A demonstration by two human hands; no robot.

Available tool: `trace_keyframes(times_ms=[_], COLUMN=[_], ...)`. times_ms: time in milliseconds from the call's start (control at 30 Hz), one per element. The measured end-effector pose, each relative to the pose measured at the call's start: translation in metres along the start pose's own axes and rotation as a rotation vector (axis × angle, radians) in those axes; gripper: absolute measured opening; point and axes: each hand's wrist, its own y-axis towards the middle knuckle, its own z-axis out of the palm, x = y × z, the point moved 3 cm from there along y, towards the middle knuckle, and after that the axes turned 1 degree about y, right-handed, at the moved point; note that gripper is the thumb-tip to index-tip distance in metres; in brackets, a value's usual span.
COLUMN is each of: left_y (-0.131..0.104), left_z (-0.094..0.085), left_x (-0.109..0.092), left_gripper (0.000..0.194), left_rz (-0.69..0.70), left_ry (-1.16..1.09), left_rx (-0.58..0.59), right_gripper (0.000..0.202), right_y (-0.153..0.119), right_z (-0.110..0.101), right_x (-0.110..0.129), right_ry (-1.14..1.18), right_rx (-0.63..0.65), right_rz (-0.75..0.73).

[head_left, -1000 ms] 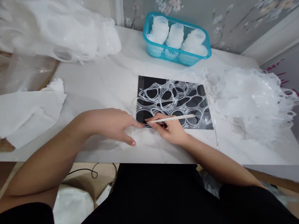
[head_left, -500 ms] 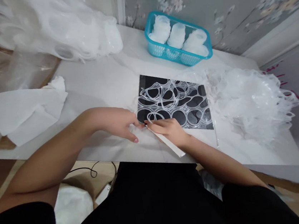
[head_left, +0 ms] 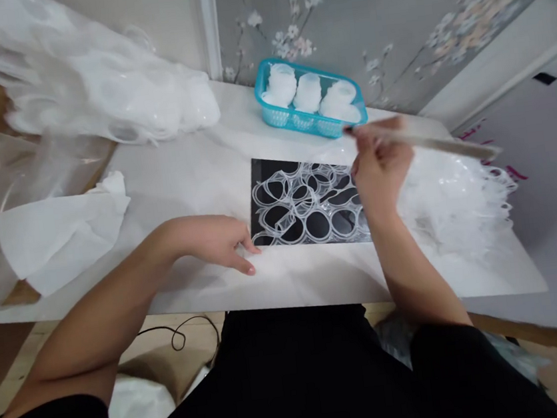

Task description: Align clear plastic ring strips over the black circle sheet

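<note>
A black rectangular sheet (head_left: 253, 202) lies on the white table, covered by a clear plastic web with round cut-outs (head_left: 302, 199). My left hand (head_left: 219, 242) rests at its near left corner, thumb apart from the fingers, fingertips down by the edge; nothing shows in its grasp. Over the sheet's right side my right hand (head_left: 383, 163) is raised, its fingers closed around a long, flat, pale stick (head_left: 442, 143) with a dark tip. The stick is smeared by motion and points off to the right. Part of the sheet's right end is hidden behind that hand and forearm.
A blue basket (head_left: 273, 117) holding stacks of clear round pieces stands at the back. Tangled clear plastic scraps (head_left: 459, 202) pile up on the right. At the left are a large heap of white plastic sheets (head_left: 108, 87) and a crumpled white cloth or paper (head_left: 65, 233).
My right hand has lifted from the sheet's near left corner and swung right and back with the stick. My left hand has stayed by the corner. The view has shifted slightly.
</note>
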Motion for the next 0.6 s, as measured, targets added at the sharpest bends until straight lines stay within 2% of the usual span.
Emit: trace_keyframes(times_ms=[33,167,233,400,600], left_y=[0.001,0.013,0.021,0.032,0.035], left_z=[-0.001,0.004,0.010,0.022,0.024], left_x=[-0.002,-0.018,-0.025,-0.031,-0.028], left_gripper=[0.053,0.057,0.056,0.054,0.055], left_rz=[0.016,0.110,0.135,0.114,0.096], left_ry=[0.004,0.010,0.058,0.199,0.236], left_rx=[-0.019,-0.118,-0.167,-0.205,-0.174], right_gripper=[0.025,0.019,0.020,0.023,0.022], right_y=[-0.015,-0.085,-0.106,-0.115,-0.115], right_z=[-0.002,0.007,0.011,0.019,0.022], right_x=[0.002,0.006,0.005,0.002,0.003], right_ry=[0.023,0.155,0.217,0.291,0.311], right_rx=[0.006,0.355,0.478,0.649,0.676], right_rz=[0.057,0.229,0.280,0.277,0.250])
